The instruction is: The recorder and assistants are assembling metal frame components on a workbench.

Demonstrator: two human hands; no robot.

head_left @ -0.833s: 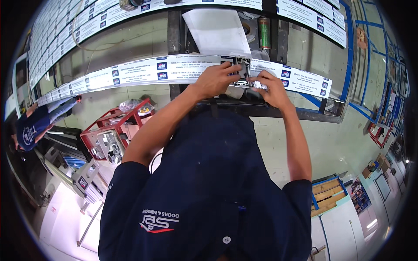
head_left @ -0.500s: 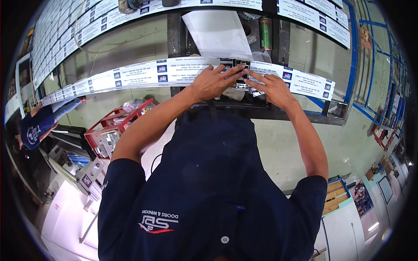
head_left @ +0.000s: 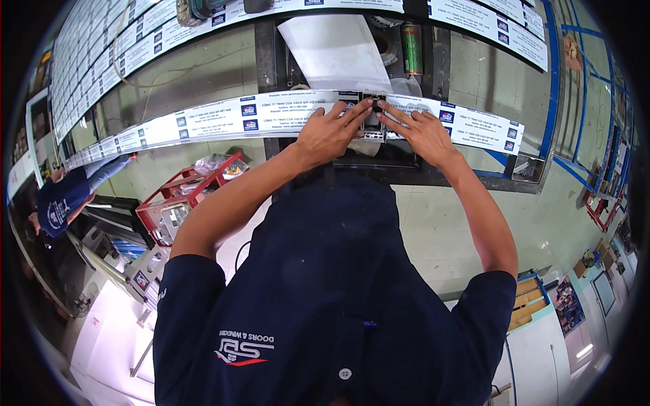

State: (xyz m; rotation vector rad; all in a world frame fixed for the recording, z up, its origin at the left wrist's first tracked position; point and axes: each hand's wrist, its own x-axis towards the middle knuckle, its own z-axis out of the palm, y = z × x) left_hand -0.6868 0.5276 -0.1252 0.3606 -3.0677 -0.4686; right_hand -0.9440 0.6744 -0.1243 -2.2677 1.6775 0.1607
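A long profile (head_left: 156,128) covered in white printed film lies crosswise in front of me. A dark gap with metal edges and a small black fitting (head_left: 376,106) interrupts the film just right of its middle. From the left, my left hand (head_left: 328,137) rests on the profile, fingers stretched out and their tips at the fitting. My right hand (head_left: 428,141) reaches in from the other side, its fingers spread and pointing at the same spot. Both sets of fingertips nearly meet there, partly covering the fitting. Neither hand is wrapped round anything.
More film-covered profiles (head_left: 101,74) fill the far left. Beyond the gap lie a white sheet (head_left: 332,51) and a green-and-red spray can (head_left: 412,49). A power tool (head_left: 193,10) sits at the top. Left stand a red metal rack (head_left: 193,181) and another person (head_left: 64,203).
My fingertips have shifted slightly at the fitting, and the two hands sit a little further apart. The profile stays in place apart from a small shift of the view.
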